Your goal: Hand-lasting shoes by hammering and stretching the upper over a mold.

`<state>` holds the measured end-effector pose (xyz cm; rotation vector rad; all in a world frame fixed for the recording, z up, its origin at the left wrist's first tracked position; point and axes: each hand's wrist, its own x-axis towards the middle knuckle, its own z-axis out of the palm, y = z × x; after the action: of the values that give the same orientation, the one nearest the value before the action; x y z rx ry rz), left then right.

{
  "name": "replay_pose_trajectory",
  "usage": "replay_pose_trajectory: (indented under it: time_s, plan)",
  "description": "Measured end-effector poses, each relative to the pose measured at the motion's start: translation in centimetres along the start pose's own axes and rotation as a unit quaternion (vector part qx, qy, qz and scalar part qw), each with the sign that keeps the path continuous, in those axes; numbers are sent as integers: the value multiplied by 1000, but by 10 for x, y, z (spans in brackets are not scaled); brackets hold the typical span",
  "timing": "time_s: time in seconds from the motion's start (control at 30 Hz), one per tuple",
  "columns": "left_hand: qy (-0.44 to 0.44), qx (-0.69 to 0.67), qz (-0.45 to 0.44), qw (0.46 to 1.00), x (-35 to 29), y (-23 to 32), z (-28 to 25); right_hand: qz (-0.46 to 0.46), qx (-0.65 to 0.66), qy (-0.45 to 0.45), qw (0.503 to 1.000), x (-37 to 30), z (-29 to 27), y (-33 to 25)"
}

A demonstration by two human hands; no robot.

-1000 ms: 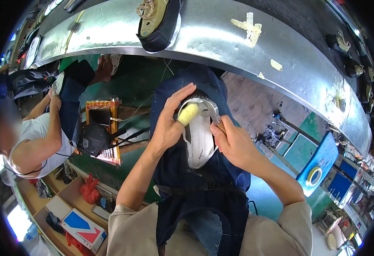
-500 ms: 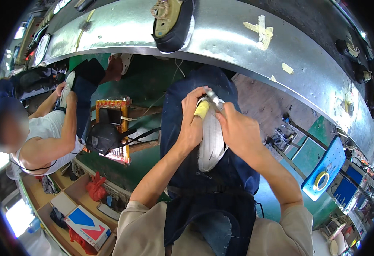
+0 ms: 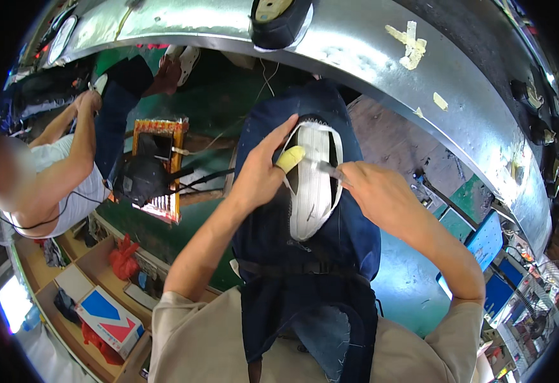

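A dark shoe lies across my lap with its white, ribbed underside facing up and a white rim around it. My left hand grips the shoe's left side. Its thumb, wrapped in yellow, rests over the edge, and the index finger reaches toward the far end. My right hand is closed around a slim grey metal tool, whose tip crosses the white underside toward the yellow thumb. The tool's handle end is hidden in my fingers, so its exact kind cannot be made out.
A metal-topped bench curves ahead, bearing a black shoe. At left a seated co-worker works by a black stool and an orange-framed heater. Wooden trays stand lower left; a blue board is at right.
The tool has come down from the shoe's far end to across its middle. My left hand has shifted left along the edge, exposing more of the underside. The co-worker's hands have moved together.
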<state>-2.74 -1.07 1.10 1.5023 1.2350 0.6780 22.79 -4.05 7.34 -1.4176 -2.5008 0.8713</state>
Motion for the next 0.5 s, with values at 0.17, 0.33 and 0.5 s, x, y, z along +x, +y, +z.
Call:
replay_pose_trajectory:
  time_s: [0.17,0.33,0.5]
  plan:
    - [-19,30,13,999,0,8,3,-188,-154,-68,968,-8,13,-34]
    - [1,34,2,999,0,10,4,-111,-136,-114,978,-9,2,-42]
    - [19,62,36,997,1,8,10,-80,-195,-134,968,-9,8,-59]
